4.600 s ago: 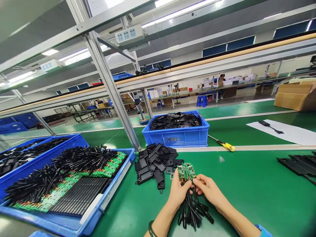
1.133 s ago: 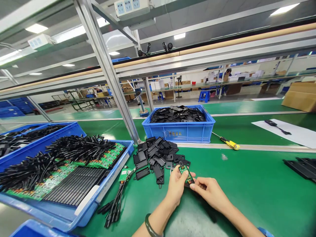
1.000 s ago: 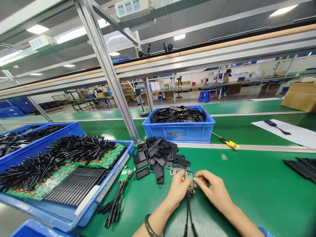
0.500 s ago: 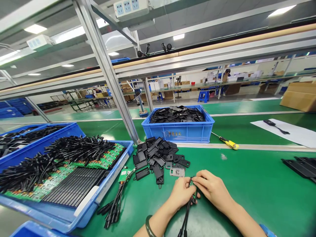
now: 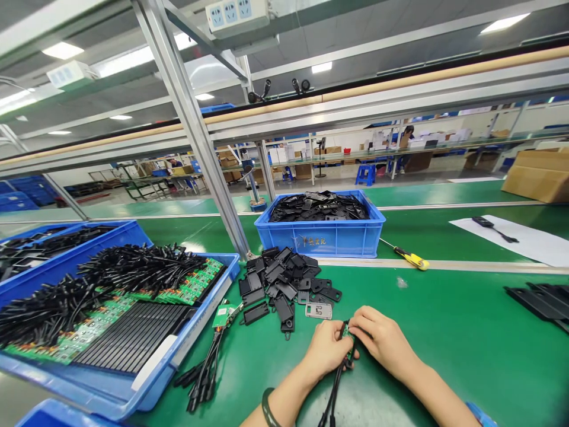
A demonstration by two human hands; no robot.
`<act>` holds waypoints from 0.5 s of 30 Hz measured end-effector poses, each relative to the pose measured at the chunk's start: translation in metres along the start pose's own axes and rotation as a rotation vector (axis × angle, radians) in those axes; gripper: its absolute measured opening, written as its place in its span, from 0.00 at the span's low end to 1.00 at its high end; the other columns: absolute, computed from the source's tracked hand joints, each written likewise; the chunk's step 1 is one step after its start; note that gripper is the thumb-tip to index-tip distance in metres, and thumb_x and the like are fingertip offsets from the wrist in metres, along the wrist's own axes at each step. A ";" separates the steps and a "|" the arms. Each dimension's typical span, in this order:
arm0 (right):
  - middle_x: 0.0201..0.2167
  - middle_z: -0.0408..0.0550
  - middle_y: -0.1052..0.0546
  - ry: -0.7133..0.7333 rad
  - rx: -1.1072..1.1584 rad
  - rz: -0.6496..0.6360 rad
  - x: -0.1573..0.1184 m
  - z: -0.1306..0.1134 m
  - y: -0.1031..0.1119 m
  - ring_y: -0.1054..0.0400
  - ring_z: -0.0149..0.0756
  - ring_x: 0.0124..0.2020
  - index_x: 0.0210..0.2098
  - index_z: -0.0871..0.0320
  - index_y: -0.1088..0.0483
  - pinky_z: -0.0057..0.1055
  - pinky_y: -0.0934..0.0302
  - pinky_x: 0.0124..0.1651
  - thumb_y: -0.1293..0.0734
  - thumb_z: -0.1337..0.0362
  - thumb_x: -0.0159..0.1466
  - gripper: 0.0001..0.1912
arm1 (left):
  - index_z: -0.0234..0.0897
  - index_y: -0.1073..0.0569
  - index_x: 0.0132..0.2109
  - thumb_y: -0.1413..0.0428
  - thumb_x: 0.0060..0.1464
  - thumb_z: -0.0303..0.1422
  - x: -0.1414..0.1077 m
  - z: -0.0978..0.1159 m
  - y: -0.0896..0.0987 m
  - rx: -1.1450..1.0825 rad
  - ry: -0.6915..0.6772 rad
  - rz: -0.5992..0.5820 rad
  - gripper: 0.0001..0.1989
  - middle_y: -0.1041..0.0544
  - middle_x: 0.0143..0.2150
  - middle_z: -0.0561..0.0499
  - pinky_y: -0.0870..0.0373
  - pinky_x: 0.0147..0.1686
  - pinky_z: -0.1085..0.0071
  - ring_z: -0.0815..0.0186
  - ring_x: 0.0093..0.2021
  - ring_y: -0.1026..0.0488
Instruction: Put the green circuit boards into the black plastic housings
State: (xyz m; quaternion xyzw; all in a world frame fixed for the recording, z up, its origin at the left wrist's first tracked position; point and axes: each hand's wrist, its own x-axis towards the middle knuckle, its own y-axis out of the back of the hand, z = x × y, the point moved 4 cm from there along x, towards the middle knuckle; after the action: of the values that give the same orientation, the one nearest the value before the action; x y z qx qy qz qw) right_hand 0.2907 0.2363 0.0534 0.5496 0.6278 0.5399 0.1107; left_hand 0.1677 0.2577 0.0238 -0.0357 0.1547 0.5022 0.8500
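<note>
My left hand [image 5: 326, 351] and my right hand [image 5: 381, 339] meet low in the middle of the green mat, both pinching one small green circuit board [image 5: 348, 341] seen edge-on. Its black cable [image 5: 332, 394] hangs down toward me. Just beyond my fingers lies a single open shell [image 5: 318, 311], and behind it a loose pile of black plastic shells [image 5: 283, 280]. A small bundle of boards with cables [image 5: 212, 351] rests on the mat to the left.
A blue tray [image 5: 201, 338] with several green boards and black cables fills the left. A blue bin [image 5: 324, 239] of black shells stands behind. A yellow screwdriver [image 5: 411, 258], white paper [image 5: 524, 242] and black parts [image 5: 537, 298] lie right. A slanted metal post [image 5: 200, 142] rises at centre-left.
I laid the bundle of boards down on the left and kept one. Over the last second that board turned from face-up to edge-on, and my hands drew closer together.
</note>
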 end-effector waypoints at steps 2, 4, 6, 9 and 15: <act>0.32 0.47 0.31 0.017 -0.044 -0.038 0.001 0.000 -0.001 0.34 0.35 0.34 0.35 0.56 0.34 0.31 0.39 0.36 0.46 0.66 0.69 0.12 | 0.33 0.30 0.31 0.51 0.39 0.27 0.001 -0.002 0.000 0.022 0.001 0.007 0.09 0.25 0.21 0.52 0.39 0.12 0.80 0.71 0.15 0.32; 0.32 0.47 0.31 0.024 -0.097 -0.065 0.002 -0.001 -0.003 0.35 0.36 0.34 0.34 0.56 0.35 0.31 0.40 0.35 0.47 0.66 0.69 0.12 | 0.34 0.31 0.30 0.51 0.39 0.28 0.002 -0.004 0.001 0.024 0.001 0.016 0.08 0.25 0.21 0.51 0.39 0.12 0.79 0.71 0.15 0.32; 0.32 0.47 0.32 0.016 -0.134 -0.080 0.003 -0.003 -0.006 0.35 0.37 0.33 0.34 0.57 0.37 0.32 0.40 0.34 0.48 0.66 0.69 0.11 | 0.34 0.31 0.30 0.50 0.39 0.29 0.003 -0.004 0.001 0.002 0.006 0.012 0.07 0.25 0.21 0.51 0.39 0.12 0.79 0.71 0.15 0.32; 0.32 0.46 0.32 -0.047 -0.105 -0.131 0.004 -0.001 -0.011 0.35 0.35 0.34 0.33 0.56 0.39 0.30 0.40 0.35 0.49 0.66 0.69 0.11 | 0.34 0.32 0.32 0.50 0.39 0.31 0.004 -0.003 0.001 -0.041 0.007 0.004 0.09 0.26 0.21 0.51 0.40 0.11 0.79 0.70 0.15 0.32; 0.33 0.50 0.28 -0.514 -0.278 -0.121 0.011 0.072 0.018 0.32 0.35 0.36 0.32 0.59 0.37 0.29 0.39 0.40 0.47 0.68 0.68 0.11 | 0.35 0.37 0.33 0.48 0.41 0.37 0.005 0.001 0.003 -0.141 -0.023 0.045 0.12 0.26 0.23 0.49 0.41 0.12 0.79 0.71 0.16 0.33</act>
State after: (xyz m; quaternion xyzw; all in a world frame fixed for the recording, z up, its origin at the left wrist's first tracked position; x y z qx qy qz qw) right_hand 0.3496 0.2815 0.0445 0.6096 0.5306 0.4564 0.3722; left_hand 0.1677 0.2631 0.0235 -0.0863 0.1101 0.5313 0.8356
